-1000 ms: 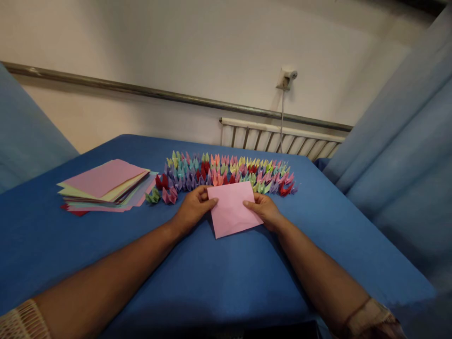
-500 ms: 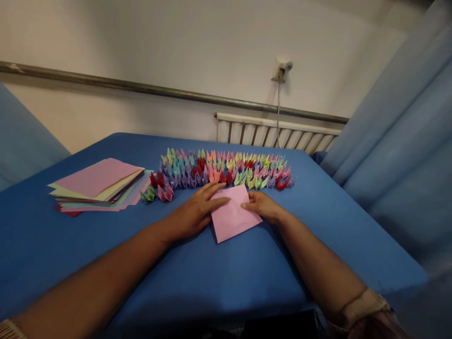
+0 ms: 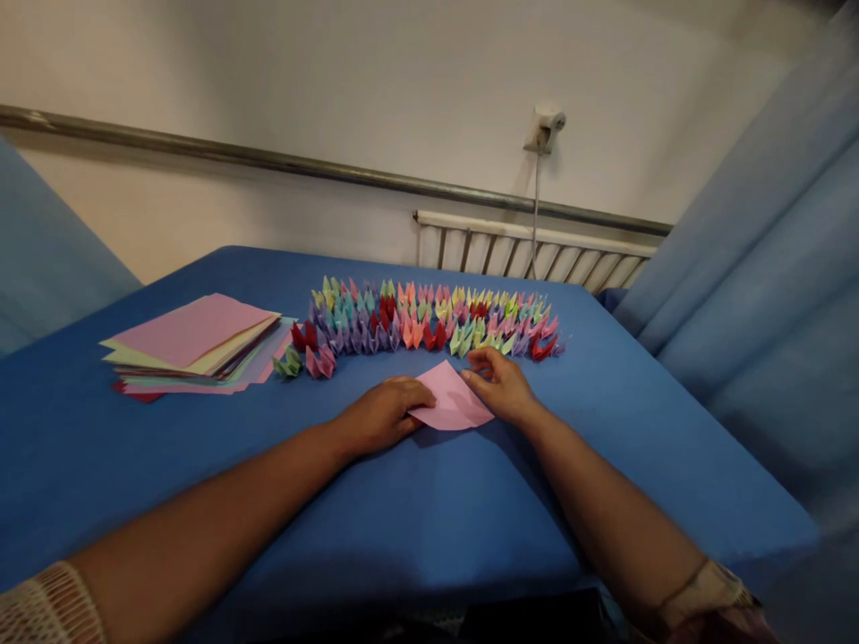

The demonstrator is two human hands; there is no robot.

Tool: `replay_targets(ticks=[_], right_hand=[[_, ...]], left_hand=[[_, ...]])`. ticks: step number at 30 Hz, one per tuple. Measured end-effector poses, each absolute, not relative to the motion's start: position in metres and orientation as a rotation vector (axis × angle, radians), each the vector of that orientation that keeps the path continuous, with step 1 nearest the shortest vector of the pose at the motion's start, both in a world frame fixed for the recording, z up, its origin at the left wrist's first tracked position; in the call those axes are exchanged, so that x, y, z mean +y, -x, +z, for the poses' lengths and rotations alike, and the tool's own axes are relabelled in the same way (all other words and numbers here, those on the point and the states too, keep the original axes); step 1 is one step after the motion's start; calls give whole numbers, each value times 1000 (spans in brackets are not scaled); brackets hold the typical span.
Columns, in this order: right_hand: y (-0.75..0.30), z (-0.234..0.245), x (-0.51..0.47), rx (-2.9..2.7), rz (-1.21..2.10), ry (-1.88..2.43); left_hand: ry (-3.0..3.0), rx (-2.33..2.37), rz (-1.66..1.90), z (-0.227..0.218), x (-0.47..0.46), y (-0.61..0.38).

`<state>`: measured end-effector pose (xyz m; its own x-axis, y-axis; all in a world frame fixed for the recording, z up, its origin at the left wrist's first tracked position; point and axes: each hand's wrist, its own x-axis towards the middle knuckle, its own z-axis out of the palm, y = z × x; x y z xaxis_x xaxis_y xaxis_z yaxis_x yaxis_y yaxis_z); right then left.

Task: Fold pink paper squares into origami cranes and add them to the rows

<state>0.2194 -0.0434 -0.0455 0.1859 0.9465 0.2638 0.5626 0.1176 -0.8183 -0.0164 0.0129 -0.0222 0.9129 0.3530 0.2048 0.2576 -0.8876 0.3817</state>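
A pink sheet of origami paper [image 3: 451,400] lies between my hands, one corner pointing away from me and its near edge slightly bowed. My left hand [image 3: 384,413] pinches its left corner, thumb on top and the other fingers partly hidden. At the right side, my right hand [image 3: 502,385] has its thumb at the paper's edge, with the index finger raised and curved apart from it. Just beyond the sheet stand several rows of small folded paper cranes [image 3: 416,333] in many colours. A green crane [image 3: 288,362] and a pink crane [image 3: 320,361] sit at the front left.
A stack of coloured paper sheets [image 3: 194,331] lies at the left of the blue-covered table [image 3: 429,519]. Behind the table are a metal rail [image 3: 301,164], a radiator [image 3: 523,246] and a wall socket [image 3: 545,130] with a cord. A blue curtain [image 3: 752,241] hangs at right.
The pink paper has turned and now shows a smaller, pointed outline. My left hand has slid down to its left corner. My right hand's fingers have lifted and parted from the thumb.
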Motion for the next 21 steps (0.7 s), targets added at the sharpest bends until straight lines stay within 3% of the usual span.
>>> replay_targets(ticks=[5,9,21], right_hand=[[-219,-19,-69,-1960,983,1381],[-216,-17,-78,-2270,747,1543],[-223,-23,-63,-2256,451,1789]], left_hand=[[-2712,402,433,-33,22,18],[-2654,462,414,-36,26,22],[-2533,721,381,-22,28,21]])
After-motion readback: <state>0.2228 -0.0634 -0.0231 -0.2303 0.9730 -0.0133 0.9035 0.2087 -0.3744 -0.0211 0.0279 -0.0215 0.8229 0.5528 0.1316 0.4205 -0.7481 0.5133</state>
